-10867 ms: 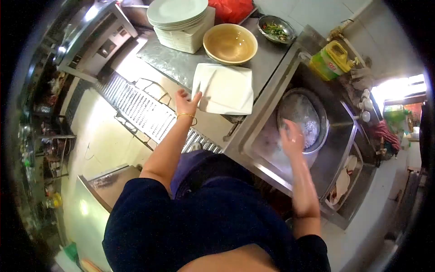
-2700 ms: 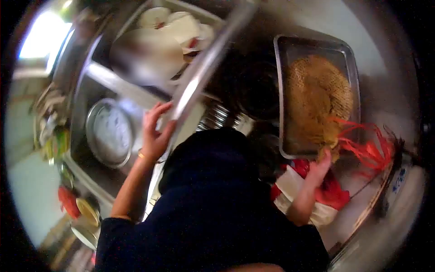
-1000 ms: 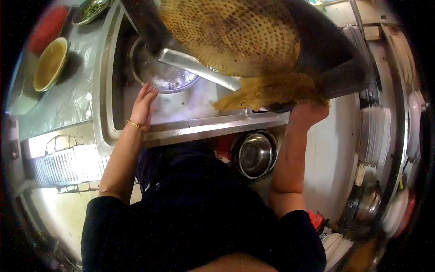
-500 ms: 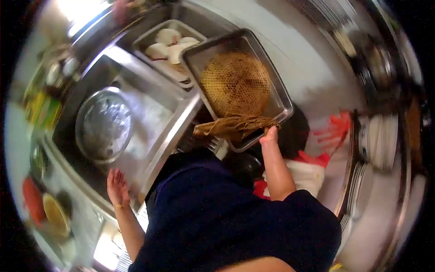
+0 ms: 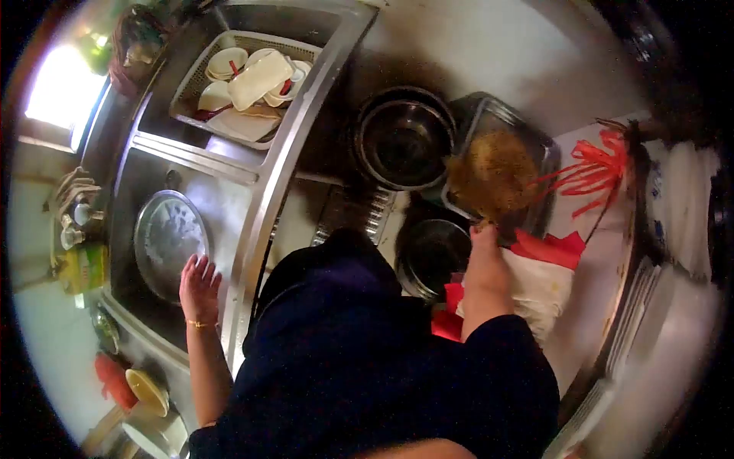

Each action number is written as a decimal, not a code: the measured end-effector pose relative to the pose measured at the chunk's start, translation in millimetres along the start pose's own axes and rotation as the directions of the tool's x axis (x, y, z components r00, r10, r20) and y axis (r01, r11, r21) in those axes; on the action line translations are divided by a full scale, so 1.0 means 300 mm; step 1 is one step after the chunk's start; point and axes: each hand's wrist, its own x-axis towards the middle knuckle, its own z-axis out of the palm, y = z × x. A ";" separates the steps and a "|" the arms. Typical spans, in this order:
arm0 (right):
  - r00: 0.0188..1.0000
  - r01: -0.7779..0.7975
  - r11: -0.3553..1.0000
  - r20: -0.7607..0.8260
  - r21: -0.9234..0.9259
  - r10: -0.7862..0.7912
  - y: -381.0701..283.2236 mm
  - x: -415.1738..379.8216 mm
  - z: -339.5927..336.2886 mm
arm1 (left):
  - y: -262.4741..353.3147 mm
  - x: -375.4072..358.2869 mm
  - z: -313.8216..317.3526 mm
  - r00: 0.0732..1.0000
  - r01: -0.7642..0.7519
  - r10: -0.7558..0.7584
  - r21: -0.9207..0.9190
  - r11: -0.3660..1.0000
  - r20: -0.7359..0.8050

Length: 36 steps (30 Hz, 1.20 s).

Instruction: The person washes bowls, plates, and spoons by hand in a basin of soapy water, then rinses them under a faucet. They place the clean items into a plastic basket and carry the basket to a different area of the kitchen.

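At right of centre, the right hand [image 5: 486, 243] closes on the brown cloth [image 5: 475, 195] over the tray [image 5: 552, 157]; a firm grip should limit slipping. The left hand [image 5: 200, 294], loosely open, hovers empty beside the basin [image 5: 170, 239].

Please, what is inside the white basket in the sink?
White bowls, an oblong white dish and red pieces lie in the basket; they hide most of its bottom.

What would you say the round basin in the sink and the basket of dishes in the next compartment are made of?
The basin looks like smooth, shiny metal, probably stainless steel, given its bright grey rim. The basket seems to be pale, matte plastic, judging by its perforated sides.
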 end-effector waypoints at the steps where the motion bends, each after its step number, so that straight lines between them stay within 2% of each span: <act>1: 0.996 0.055 0.981 -0.052 -0.186 -0.066 -0.024 0.006 0.019 | 0.023 0.006 0.056 1.000 -0.005 0.005 0.040 0.999 0.003; 2: 0.982 0.131 0.908 -0.077 -0.397 -0.175 -0.041 0.019 0.013 | 0.037 -0.004 0.106 0.999 -0.033 0.032 0.055 0.998 0.013; 3: 0.937 0.234 0.745 -0.060 -0.625 -0.344 -0.062 0.025 0.000 | 0.046 -0.011 0.146 0.998 -0.055 0.052 0.094 0.994 0.027; 4: 0.853 0.334 0.511 0.022 -0.792 -0.522 -0.086 0.001 -0.029 | 0.040 -0.002 0.142 0.996 -0.066 0.060 0.094 0.993 0.068; 5: 0.745 0.412 0.308 0.123 -0.858 -0.656 -0.104 -0.045 -0.027 | 0.046 -0.031 0.178 0.997 -0.076 0.076 0.082 0.994 0.008; 6: 0.607 0.506 0.136 0.240 -0.852 -0.757 -0.128 -0.107 -0.001 | 0.040 -0.028 0.158 0.996 -0.083 0.079 0.078 0.994 0.048; 7: 0.438 0.626 -0.017 0.369 -0.780 -0.820 -0.152 -0.161 0.041 | 0.017 -0.023 0.140 0.997 -0.074 0.076 0.075 0.994 -0.022; 8: 0.240 0.747 -0.155 0.479 -0.647 -0.844 -0.174 -0.228 0.084 | 0.003 -0.036 0.129 0.995 -0.079 0.083 0.074 0.994 -0.054; 9: 0.085 0.834 -0.251 0.564 -0.491 -0.821 -0.183 -0.316 0.149 | -0.008 -0.040 0.125 0.994 -0.079 0.085 0.077 0.994 -0.075; 10: -0.115 0.859 -0.358 0.543 -0.367 -0.832 -0.182 -0.371 0.179 | -0.024 -0.051 0.119 0.991 -0.069 0.079 0.098 0.993 -0.104; 11: -0.031 0.951 -0.223 0.654 -0.213 -0.756 -0.191 -0.500 0.261 | -0.037 -0.045 0.113 0.993 -0.073 0.083 0.119 0.990 -0.087; 13: 0.037 0.995 0.102 0.854 0.018 -0.519 -0.200 -0.879 0.356 | -0.060 -0.034 0.107 0.989 -0.149 0.150 0.096 0.984 -0.002; 14: -0.037 0.990 0.104 0.898 0.092 -0.439 -0.189 -1.022 0.395 | -0.068 -0.025 0.107 0.978 -0.199 0.194 0.079 0.977 0.071; 16: -0.249 0.835 0.410 0.917 0.367 -0.312 -0.139 -1.281 0.495 | -0.063 -0.015 0.163 0.885 -0.433 0.395 0.123 0.893 0.247; 17: -0.405 0.793 0.394 0.885 0.465 -0.230 -0.113 -1.406 0.524 | -0.047 -0.027 0.182 0.866 -0.441 0.398 0.089 0.893 0.304; 18: -0.555 0.733 0.381 0.819 0.564 -0.145 -0.080 -1.523 0.551 | 0.013 -0.080 0.203 0.813 -0.576 0.478 0.344 0.742 0.331; 19: -0.685 0.654 0.393 0.726 0.647 -0.055 -0.047 -1.640 0.577 | 0.082 -0.121 0.229 0.681 -0.723 0.643 0.460 0.515 0.351; 20: -0.800 0.557 0.411 0.599 0.721 0.034 -0.002 -1.761 0.600 | 0.133 -0.139 0.229 0.516 -0.791 0.762 0.560 0.248 0.392; 21: -0.814 0.551 0.511 0.559 0.660 0.156 0.019 -1.914 0.590 | 0.157 -0.132 0.200 0.457 -0.795 0.809 0.578 0.185 0.370; 22: -0.822 0.551 0.598 0.502 0.582 0.269 0.043 -2.055 0.572 | 0.187 -0.136 0.165 0.425 -0.725 0.852 0.679 0.117 0.307; 24: -0.917 0.399 0.652 0.267 0.645 0.296 0.130 -2.244 0.581 | 0.263 -0.161 0.063 0.334 -0.524 0.922 0.852 0.009 0.196; 26: -0.977 0.212 0.671 0.143 0.710 0.158 0.209 -2.417 0.618 | 0.341 -0.173 -0.102 0.254 -0.414 0.955 0.910 -0.034 0.151; 27: -0.970 0.244 0.654 0.185 0.716 0.159 0.250 -2.482 0.665 | 0.387 -0.187 -0.187 0.228 -0.563 0.968 0.825 0.045 0.102; 28: -0.960 0.278 0.637 0.230 0.720 0.159 0.294 -2.548 0.716 | 0.436 -0.169 -0.276 0.128 -0.534 0.991 0.845 0.032 0.043; 29: -0.947 0.243 0.733 0.319 0.635 0.038 0.353 -2.656 0.752 | 0.521 -0.114 -0.361 0.061 -0.659 0.998 0.749 0.060 -0.027; 30: -0.923 0.302 0.651 0.383 0.696 0.019 0.403 -2.753 0.857 | 0.680 -0.151 -0.351 0.007 -0.685 0.998 0.727 0.053 -0.066; 31: -0.895 0.368 0.563 0.446 0.740 0.001 0.454 -2.850 0.962 | 0.816 -0.095 -0.402 0.068 -0.594 0.989 0.791 0.146 -0.132; 32: -0.848 0.451 0.558 0.530 0.697 0.024 0.485 -2.957 1.071 | 0.970 -0.089 -0.393 0.094 -0.648 0.990 0.749 0.139 -0.102; 33: -0.820 0.486 0.480 0.571 0.730 -0.037 0.503 -3.055 1.154 | 1.102 0.011 -0.444 0.007 -0.609 0.996 0.790 -0.069 0.093; 34: -0.762 0.575 0.475 0.647 0.666 0.016 0.532 -3.102 1.245 | 1.169 0.050 -0.439 0.011 -0.326 0.992 0.939 -0.113 0.123; 35: -0.788 0.521 0.331 0.592 0.787 -0.168 0.639 -3.079 1.460 | 1.187 0.079 -0.433 0.011 -0.199 0.992 0.972 -0.123 0.128; 36: -0.762 0.580 0.261 0.627 0.772 -0.160 0.647 -3.018 1.540 | 1.205 0.109 -0.426 0.010 -0.068 0.991 0.989 -0.131 0.132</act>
